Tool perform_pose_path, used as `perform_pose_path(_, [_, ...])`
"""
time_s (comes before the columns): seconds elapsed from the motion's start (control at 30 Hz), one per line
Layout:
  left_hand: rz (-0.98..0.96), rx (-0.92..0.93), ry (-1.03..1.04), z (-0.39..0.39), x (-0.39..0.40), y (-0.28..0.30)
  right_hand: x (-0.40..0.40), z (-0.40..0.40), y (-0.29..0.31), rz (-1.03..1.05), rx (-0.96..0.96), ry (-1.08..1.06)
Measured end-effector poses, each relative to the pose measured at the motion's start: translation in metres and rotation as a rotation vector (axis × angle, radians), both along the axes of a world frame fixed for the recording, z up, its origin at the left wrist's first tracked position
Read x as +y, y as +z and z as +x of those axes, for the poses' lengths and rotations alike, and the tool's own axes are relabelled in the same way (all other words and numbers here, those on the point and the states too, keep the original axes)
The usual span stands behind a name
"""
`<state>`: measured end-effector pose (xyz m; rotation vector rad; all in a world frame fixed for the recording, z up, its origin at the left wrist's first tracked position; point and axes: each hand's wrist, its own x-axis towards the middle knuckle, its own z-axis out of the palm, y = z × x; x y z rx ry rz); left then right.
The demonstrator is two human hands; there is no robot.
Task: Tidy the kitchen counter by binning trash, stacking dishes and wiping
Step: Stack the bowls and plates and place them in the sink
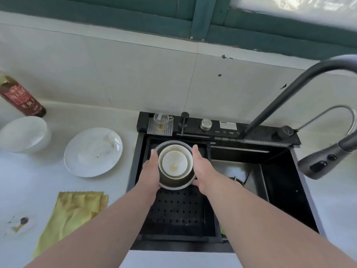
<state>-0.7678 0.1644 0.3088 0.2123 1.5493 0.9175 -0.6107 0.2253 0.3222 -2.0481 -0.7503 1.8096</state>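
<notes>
A stack of nested bowls [175, 165], a grey outer one with two pale soiled ones inside, is held over the black perforated drain tray [179, 207] in the sink. My left hand [151, 171] grips the stack's left side and my right hand [201, 169] grips its right side. A dirty white plate [93, 151] lies on the counter left of the sink. Further left stands an empty white bowl [24, 133]. A yellow cloth [71, 215] lies crumpled near the counter's front, with a dirty smear [20, 223] to its left.
A dark sauce bottle [21, 97] lies at the back left. The black sink [280, 182] has a tall faucet [289, 93] and a pull-out sprayer [324, 161] at the right. A glass cup [161, 120] and a knob [206, 124] sit on the sink's back panel.
</notes>
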Motion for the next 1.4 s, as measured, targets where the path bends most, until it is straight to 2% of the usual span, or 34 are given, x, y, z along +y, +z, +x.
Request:
perform_pose_path(0.17, [-0.010, -0.014, 0.054, -0.007, 0.019, -0.066, 0.017, 0.004, -0.039, 0.046, 0.028, -0.057])
perform_pose_path(0.33, [0.020, -0.012, 0.052, -0.006, 0.026, -0.050, 0.031, 0.009, -0.069, 0.048, 0.041, -0.102])
perform_pose_path(0.6, [0.017, -0.001, 0.023, -0.015, 0.033, -0.062, 0.024, 0.007, -0.024, 0.049, 0.132, -0.222])
perform_pose_path(0.67, [0.022, 0.026, 0.020, -0.020, 0.032, -0.062, 0.014, 0.006, 0.003, 0.062, 0.125, -0.227])
perform_pose_path(0.77, [0.008, 0.077, 0.027, -0.020, 0.021, -0.030, -0.004, 0.005, 0.033, 0.095, 0.076, -0.207])
perform_pose_path(0.87, [0.010, 0.107, 0.021, -0.014, 0.008, 0.008, -0.015, 0.014, 0.039, 0.104, 0.093, -0.223])
perform_pose_path(0.9, [0.041, 0.127, 0.058, -0.012, -0.011, 0.031, -0.029, 0.016, 0.062, 0.134, 0.125, -0.192])
perform_pose_path(1.07, [0.009, 0.164, 0.009, -0.017, -0.039, 0.035, -0.054, 0.019, 0.069, 0.104, 0.111, -0.226])
perform_pose_path(1.17, [0.006, 0.155, -0.018, -0.022, -0.044, 0.041, -0.064, 0.021, 0.072, 0.171, 0.090, -0.261])
perform_pose_path(1.27, [0.065, 0.136, 0.113, -0.019, -0.072, 0.068, -0.088, 0.022, 0.093, 0.255, 0.080, -0.232])
perform_pose_path(1.4, [0.132, 0.105, 0.236, -0.012, -0.120, 0.100, -0.120, 0.012, 0.110, 0.319, 0.210, -0.177])
